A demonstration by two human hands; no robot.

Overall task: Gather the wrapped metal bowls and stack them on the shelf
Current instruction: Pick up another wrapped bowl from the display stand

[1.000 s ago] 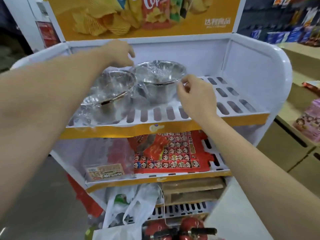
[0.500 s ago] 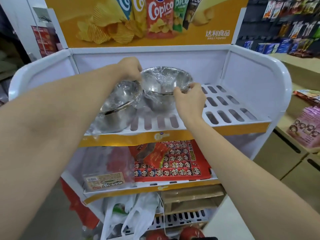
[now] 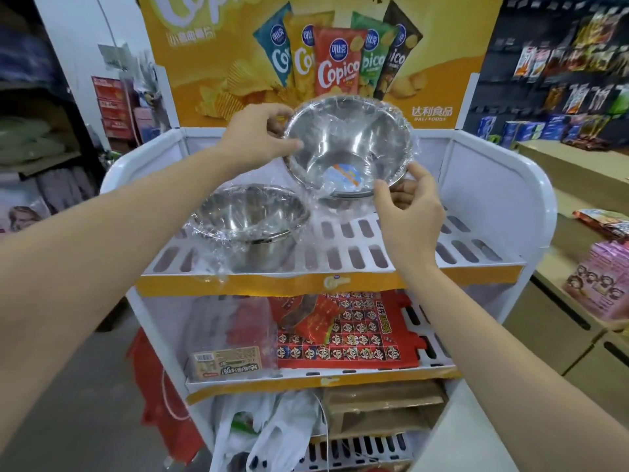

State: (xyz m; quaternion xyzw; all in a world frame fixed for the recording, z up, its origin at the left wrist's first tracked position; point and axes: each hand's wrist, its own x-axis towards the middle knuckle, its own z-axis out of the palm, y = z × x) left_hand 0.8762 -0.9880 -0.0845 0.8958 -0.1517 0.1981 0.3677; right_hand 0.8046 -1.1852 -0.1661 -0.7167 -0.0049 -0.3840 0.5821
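Wrapped metal bowl (image 3: 347,144) held up in the air above the top shelf (image 3: 391,257), tilted so its open side faces the camera, clear film stretched over the rim and a coloured sticker showing at the bottom inside. Gripped at the left rim by the left hand (image 3: 258,137), thumb over the film on the near side and fingers curled behind the edge. Pinched at the lower right rim by the right hand (image 3: 405,206), thumb in front, fingers tucked under and behind the bowl. Clear of the shelf, touching nothing but the two hands.

Second wrapped bowl (image 3: 250,223) standing upright on the left part of the same slotted white shelf, below and to the left of the raised one, loose film trailing down over the shelf's yellow front edge. Well apart from both hands.

Red game box (image 3: 354,332) lying flat on the shelf below, with a labelled clear packet (image 3: 226,362) beside it on the left. White plastic bags (image 3: 272,434) bunched lower still.
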